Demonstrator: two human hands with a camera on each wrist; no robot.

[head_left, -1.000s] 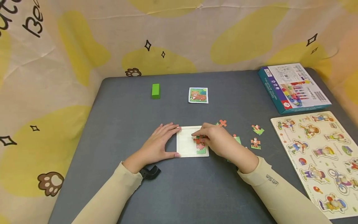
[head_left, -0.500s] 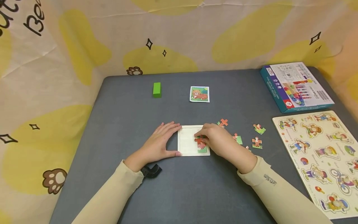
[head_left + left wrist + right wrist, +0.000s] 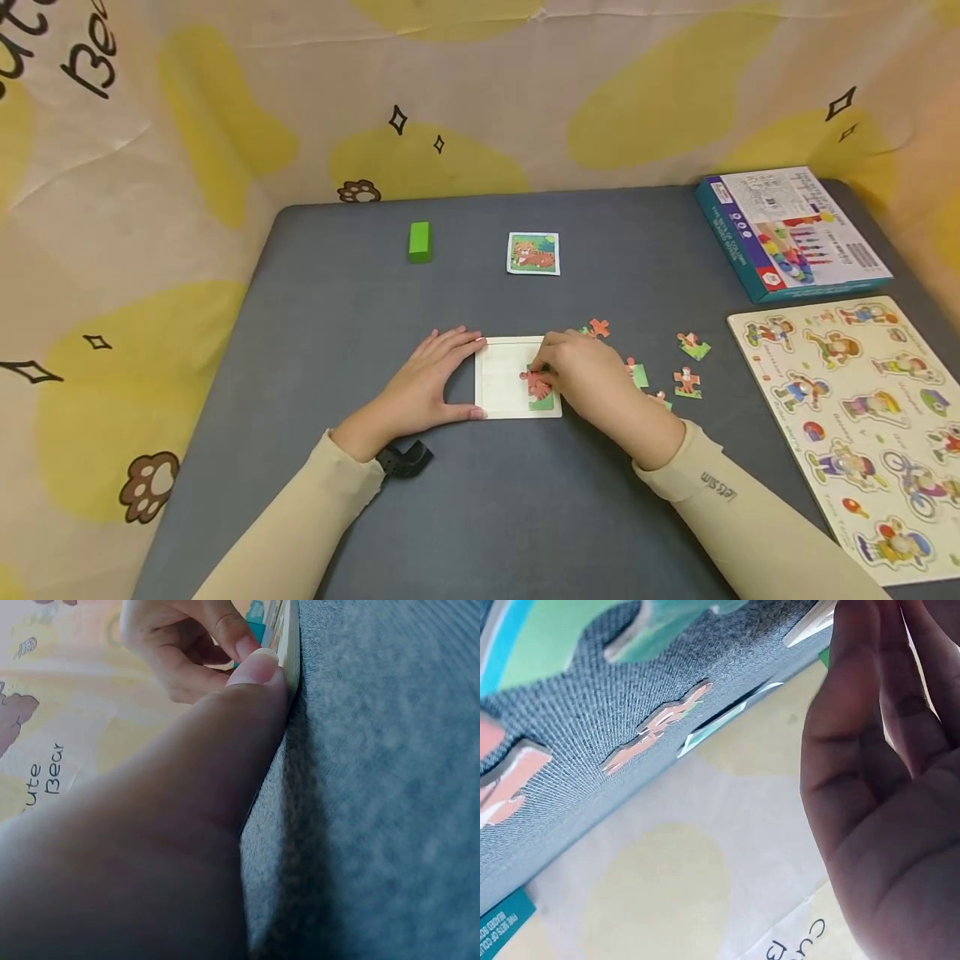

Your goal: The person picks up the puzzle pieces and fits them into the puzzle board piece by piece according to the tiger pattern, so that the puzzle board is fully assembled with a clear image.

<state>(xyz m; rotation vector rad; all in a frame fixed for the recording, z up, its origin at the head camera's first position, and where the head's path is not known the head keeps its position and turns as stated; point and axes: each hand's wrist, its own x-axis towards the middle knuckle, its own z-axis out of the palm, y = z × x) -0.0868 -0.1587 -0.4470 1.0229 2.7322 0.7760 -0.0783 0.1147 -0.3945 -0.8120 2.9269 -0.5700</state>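
Note:
A square white tray (image 3: 498, 379) lies on the grey table, with joined orange and green puzzle pieces (image 3: 540, 396) in its right part. My left hand (image 3: 423, 383) rests at the tray's left edge, fingers at the upper corner and thumb at the lower one, spread wide. Over the tray's right side, my right hand (image 3: 588, 375) has its fingers bent and fingertips down at the upper end of the pieces. Whether a piece is between those fingertips is hidden. The right wrist view shows the same right hand (image 3: 900, 765) with its fingertips cut off by the frame's top.
Loose puzzle pieces (image 3: 687, 382) lie to the right of the tray. Farther back are a green block (image 3: 420, 242) and a small tiger picture card (image 3: 533, 253). At the right stand a teal-edged box (image 3: 795, 233) and a board with printed figures (image 3: 855, 433).
My right fingertips have shifted slightly to the right over the pieces, and more of the orange piece shows. My left hand stays at the tray's edge.

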